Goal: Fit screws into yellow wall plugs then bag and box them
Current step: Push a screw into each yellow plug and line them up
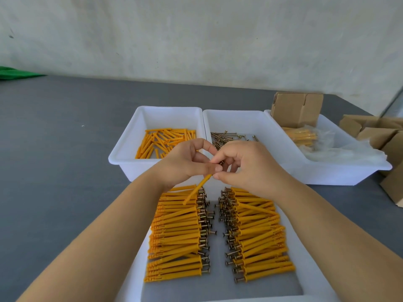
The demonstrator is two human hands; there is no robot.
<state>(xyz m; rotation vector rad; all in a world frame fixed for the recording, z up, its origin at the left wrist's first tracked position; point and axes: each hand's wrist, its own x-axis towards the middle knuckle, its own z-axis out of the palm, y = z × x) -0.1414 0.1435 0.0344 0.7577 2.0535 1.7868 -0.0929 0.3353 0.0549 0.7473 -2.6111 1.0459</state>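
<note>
Cardboard boxes (379,136) beside white bins (239,118)

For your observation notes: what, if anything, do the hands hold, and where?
The left hand pinches a yellow wall plug at its upper end. The right hand meets it there; its own hold is hidden.

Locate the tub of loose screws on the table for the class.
In the head view, the tub of loose screws stands mid-table, just beyond both hands, between the tub of empty yellow plugs on its left and the tub of bagged plugs on its right.

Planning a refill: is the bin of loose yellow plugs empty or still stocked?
Still stocked, but low. The plug bin holds a shallow layer of loose yellow wall plugs; bare white floor shows beyond them.
</note>
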